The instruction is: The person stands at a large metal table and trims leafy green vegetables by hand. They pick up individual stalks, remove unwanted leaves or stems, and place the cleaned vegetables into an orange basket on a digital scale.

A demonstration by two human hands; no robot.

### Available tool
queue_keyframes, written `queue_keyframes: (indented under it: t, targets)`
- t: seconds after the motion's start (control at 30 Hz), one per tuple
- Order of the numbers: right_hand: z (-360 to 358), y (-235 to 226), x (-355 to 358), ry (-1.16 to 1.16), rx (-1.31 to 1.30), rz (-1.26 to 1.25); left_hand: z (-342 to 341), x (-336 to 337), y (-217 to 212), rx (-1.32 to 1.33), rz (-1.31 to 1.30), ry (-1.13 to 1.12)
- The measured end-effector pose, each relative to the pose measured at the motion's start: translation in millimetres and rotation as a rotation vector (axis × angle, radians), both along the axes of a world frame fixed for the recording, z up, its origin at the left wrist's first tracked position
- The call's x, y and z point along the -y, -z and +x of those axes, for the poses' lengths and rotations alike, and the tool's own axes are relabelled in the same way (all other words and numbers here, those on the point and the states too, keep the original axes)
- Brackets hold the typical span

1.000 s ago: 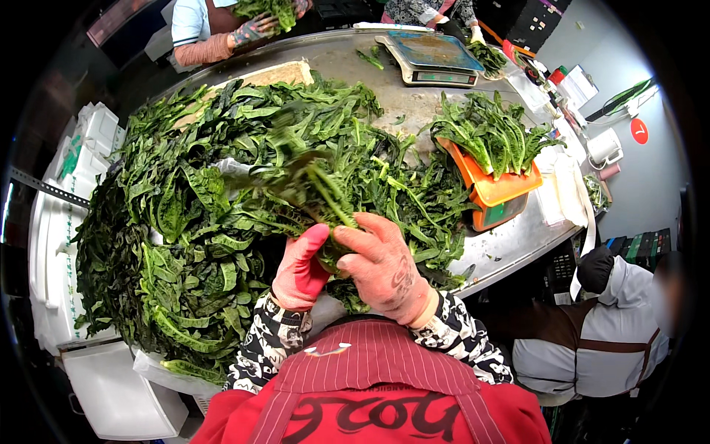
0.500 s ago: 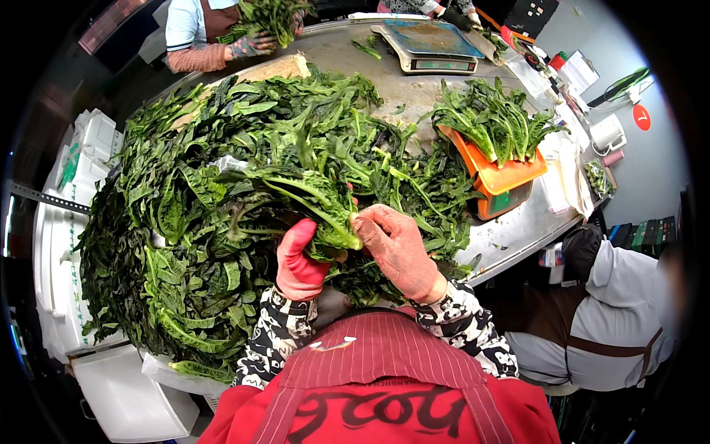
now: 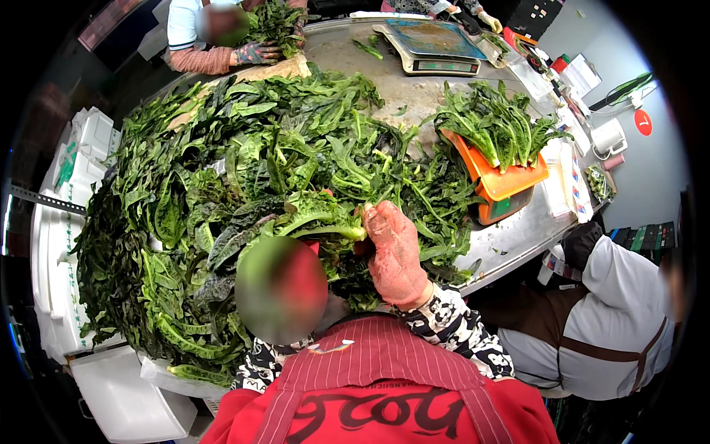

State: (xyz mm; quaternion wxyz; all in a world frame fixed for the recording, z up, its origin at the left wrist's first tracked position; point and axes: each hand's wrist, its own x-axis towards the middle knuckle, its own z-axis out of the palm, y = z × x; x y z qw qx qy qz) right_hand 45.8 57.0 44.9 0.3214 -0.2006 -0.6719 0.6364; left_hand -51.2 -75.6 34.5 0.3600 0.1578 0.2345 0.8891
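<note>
Head view: right hand [image 3: 394, 255] grips leafy bunch [image 3: 314, 214] over greens pile [image 3: 222, 207].

At frame centre the gloved right hand [image 3: 396, 255] grips a bunch of leafy greens [image 3: 314, 214] by its pale stems, above the big heap of greens [image 3: 185, 214] filling the left. The left hand [image 3: 285, 285] seems blurred, its grip unclear. An orange scale [image 3: 506, 185] sits right.

A long steel worktable [image 3: 518, 240] fills the room. White foam boxes [image 3: 55, 259] line its left side. A grey wall [image 3: 651, 170] stands at right.
</note>
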Motion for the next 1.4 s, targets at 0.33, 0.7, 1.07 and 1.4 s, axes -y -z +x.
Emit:
queue_keyframes:
  t: [0.33,0.7,1.07,1.4]
  targets:
    - [-27.9,64.9,-118.0,0.033,0.554,0.058,-47.6,15.8,-29.0,-0.030,0.137,0.107]
    - [30.0,73.8,-106.4,0.318,1.026,0.810,-40.8,9.5,-17.9,0.169,0.136,0.161]
    - [-35.6,57.9,-102.7,-0.014,1.114,0.584,-18.6,-2.0,-39.3,-0.035,0.077,0.188]
    - [-1.1,-3.1,-88.8,0.034,0.237,-0.154,-22.0,-11.3,-21.1,0.219,0.295,0.398]
